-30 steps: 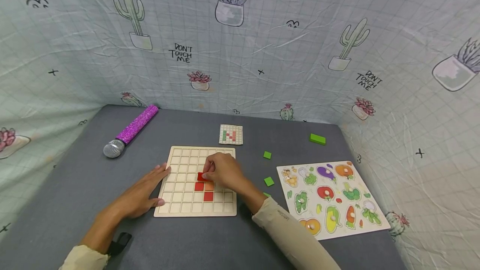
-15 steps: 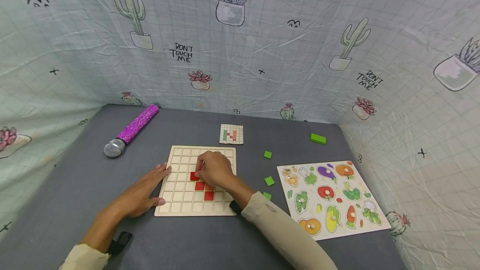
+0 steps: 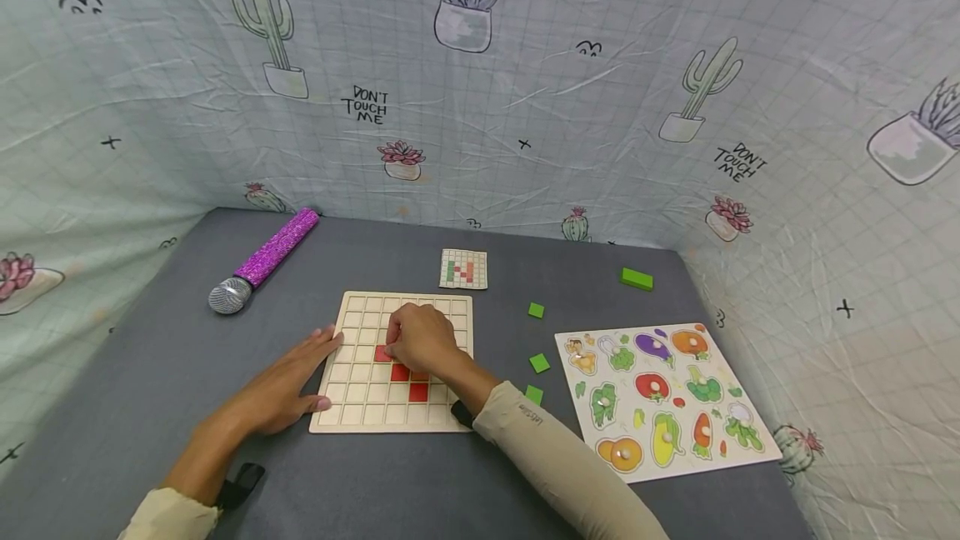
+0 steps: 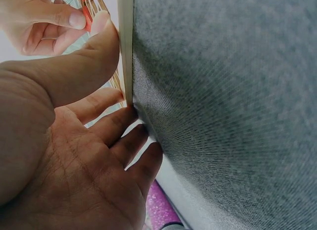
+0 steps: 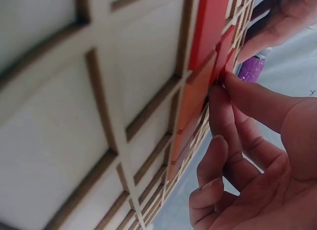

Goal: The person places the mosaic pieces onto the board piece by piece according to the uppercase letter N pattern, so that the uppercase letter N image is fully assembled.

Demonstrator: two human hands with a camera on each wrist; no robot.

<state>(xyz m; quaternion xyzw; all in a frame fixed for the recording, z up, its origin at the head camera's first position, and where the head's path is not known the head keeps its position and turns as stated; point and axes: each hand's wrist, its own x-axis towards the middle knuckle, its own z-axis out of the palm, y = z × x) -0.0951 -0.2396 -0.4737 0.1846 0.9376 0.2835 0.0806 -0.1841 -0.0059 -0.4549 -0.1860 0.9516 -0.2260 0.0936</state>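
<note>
A wooden grid board lies on the table. My right hand is over its middle and pinches a red square tile between thumb and forefinger, low at a cell. Just nearer sit a red tile and another red tile in their cells. An orange tile shows beside the red ones in the right wrist view; in the head view the right hand covers most of it. My left hand rests along the board's left edge, fingers extended and thumb touching the near corner area.
Behind the board lies a small pattern card. Loose green tiles lie to the right, with a green block farther back. A vegetable peg puzzle covers the right side. A purple glitter microphone lies at back left.
My right hand has moved left over the board with the red tile, which now lies lower and flatter at a cell left of its earlier spot. The left hand stays put.
</note>
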